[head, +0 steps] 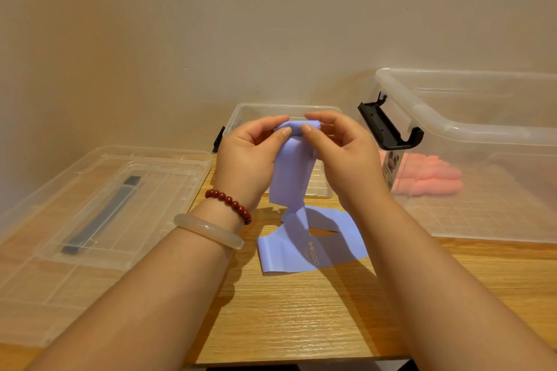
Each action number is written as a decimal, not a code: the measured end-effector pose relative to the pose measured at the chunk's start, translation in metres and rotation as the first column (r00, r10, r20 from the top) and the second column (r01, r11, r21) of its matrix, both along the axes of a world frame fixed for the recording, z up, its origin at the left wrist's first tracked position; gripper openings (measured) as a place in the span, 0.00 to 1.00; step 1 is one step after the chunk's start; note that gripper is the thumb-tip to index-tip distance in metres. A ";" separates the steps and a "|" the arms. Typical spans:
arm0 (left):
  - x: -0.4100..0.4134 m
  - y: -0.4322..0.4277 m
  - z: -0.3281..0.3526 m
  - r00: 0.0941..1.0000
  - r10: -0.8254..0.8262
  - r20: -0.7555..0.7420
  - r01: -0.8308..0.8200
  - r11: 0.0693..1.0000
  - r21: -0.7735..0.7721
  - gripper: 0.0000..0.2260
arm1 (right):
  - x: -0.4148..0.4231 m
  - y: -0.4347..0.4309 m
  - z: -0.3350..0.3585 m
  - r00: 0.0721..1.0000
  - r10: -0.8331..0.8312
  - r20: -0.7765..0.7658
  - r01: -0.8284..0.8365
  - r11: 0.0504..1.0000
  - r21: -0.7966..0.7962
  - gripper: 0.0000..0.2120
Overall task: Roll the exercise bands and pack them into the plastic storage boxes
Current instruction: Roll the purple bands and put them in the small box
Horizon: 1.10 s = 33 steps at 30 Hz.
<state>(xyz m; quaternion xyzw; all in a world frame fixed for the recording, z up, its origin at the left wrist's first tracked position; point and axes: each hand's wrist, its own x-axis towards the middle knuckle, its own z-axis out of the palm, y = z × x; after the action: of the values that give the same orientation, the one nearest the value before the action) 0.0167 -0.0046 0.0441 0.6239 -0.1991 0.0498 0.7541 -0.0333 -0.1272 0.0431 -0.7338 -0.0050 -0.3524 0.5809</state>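
A lilac exercise band (294,178) hangs from both hands above the wooden table, its top end rolled into a small coil. My left hand (250,153) pinches the coil's left end between thumb and fingers. My right hand (340,147) pinches its right end the same way. The band's loose tail lies folded on the table below. Behind the hands stands a small clear storage box (241,113). A large clear storage box (482,141) at the right holds several rolled pink bands (431,178).
A clear lid (90,220) with a dark handle lies flat at the left. The large box has a black latch (388,126) sticking out toward the hands. A plain wall runs close behind. The wooden table (301,316) ends near the bottom of the view.
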 end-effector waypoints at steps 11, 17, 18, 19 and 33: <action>0.004 0.004 -0.005 0.998 -0.035 -0.059 0.038 0.998 0.041 0.07 | -0.002 -0.001 0.001 1.000 0.009 -0.014 -0.009 1.000 -0.010 0.13; 0.003 0.003 -0.006 1.000 -0.020 -0.013 0.021 0.999 0.044 0.09 | -0.003 0.007 0.005 0.992 0.006 -0.127 -0.019 0.995 -0.101 0.16; 0.002 0.002 -0.005 1.000 -0.023 -0.006 0.024 0.999 0.041 0.09 | -0.003 0.008 0.005 0.990 -0.015 -0.143 -0.004 0.991 -0.133 0.17; 0.001 0.002 -0.005 1.000 -0.025 -0.001 0.025 0.999 0.038 0.09 | -0.003 0.009 0.005 0.987 -0.036 -0.157 0.009 0.986 -0.165 0.17; -0.003 0.006 -0.006 0.999 -0.052 0.003 0.052 0.999 0.011 0.11 | -0.007 0.015 0.005 0.948 0.106 -0.299 -0.125 0.991 -0.047 0.24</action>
<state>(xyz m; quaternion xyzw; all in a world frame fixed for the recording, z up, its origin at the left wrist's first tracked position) 0.0137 0.0016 0.0379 0.6226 -0.2169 0.0302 0.7513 -0.0407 -0.1120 0.0478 -0.7951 0.0275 -0.2037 0.5705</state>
